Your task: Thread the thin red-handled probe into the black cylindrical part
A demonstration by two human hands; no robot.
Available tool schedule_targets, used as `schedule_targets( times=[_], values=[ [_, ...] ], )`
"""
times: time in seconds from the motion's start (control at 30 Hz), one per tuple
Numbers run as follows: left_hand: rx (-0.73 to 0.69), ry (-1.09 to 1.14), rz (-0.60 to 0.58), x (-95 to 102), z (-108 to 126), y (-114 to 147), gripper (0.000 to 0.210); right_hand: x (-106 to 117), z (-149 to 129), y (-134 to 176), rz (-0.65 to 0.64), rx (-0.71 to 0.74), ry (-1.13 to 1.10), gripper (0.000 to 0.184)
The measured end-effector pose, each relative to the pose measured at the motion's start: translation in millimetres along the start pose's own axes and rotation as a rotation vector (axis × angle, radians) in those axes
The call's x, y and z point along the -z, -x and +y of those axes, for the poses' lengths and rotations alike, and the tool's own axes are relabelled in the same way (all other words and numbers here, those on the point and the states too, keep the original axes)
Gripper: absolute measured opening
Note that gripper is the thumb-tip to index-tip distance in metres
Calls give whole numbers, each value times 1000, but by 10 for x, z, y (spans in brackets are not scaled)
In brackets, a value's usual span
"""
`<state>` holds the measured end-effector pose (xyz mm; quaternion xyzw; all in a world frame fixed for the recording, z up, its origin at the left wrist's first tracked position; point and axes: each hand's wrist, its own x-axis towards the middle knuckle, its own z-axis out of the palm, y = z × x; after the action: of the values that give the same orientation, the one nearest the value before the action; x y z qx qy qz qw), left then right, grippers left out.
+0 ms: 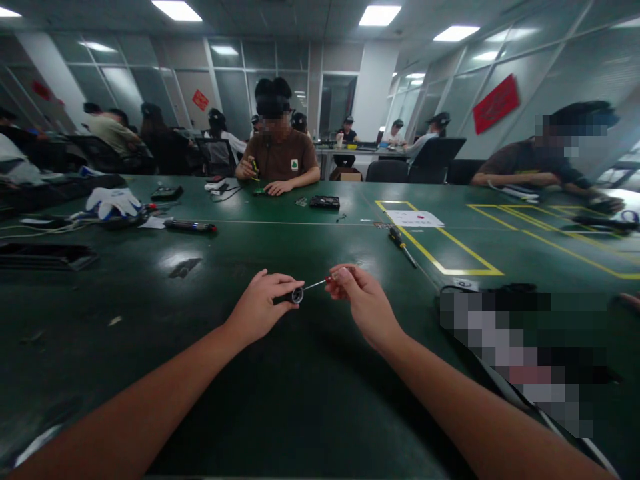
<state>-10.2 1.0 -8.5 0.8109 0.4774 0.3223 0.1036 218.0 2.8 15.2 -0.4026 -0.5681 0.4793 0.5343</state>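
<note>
My left hand (265, 301) pinches a small round dark part with a silvery ring-shaped rim (297, 295) between thumb and fingers. What the part belongs to, I cannot make out. In my right hand (361, 293) is a thin screwdriver (316, 285) with a reddish handle, mostly covered by the fingers. Its slim metal shaft points left and its tip is at the rim of the round part; whether it touches is too small to tell. Both hands are raised over the green table (300, 400).
A yellow-and-black screwdriver (401, 245) lies beyond my right hand, near a yellow tape outline (475, 261) and a paper sheet (414, 219). A dark pen-like tool (191, 227) and white gloves (114, 203) lie to the left. Across the table sits a person (283, 157) handling a green board.
</note>
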Motion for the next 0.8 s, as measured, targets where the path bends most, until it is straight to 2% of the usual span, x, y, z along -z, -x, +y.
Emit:
schedule_targets(
  times=[0.17,0.23,0.3,0.4,0.5,0.63,0.8],
  values=[
    [-43,0,-8,15,25,-10,40,74,0,-74,31,-146,-200,35],
    [-20,29,16,23,25,-21,42,102,9,-95,99,-109,-217,34],
    [0,59,36,30,20,-29,41,108,22,-95,138,-20,-148,31],
    [26,86,47,35,9,-32,42,76,25,-52,77,76,-42,29],
    [29,96,50,34,13,-27,43,33,-7,11,17,124,52,28],
    [32,105,50,38,38,-22,44,16,-58,66,7,182,196,24],
    [40,97,44,43,36,-22,43,29,-76,100,-74,195,319,21]
  ],
)
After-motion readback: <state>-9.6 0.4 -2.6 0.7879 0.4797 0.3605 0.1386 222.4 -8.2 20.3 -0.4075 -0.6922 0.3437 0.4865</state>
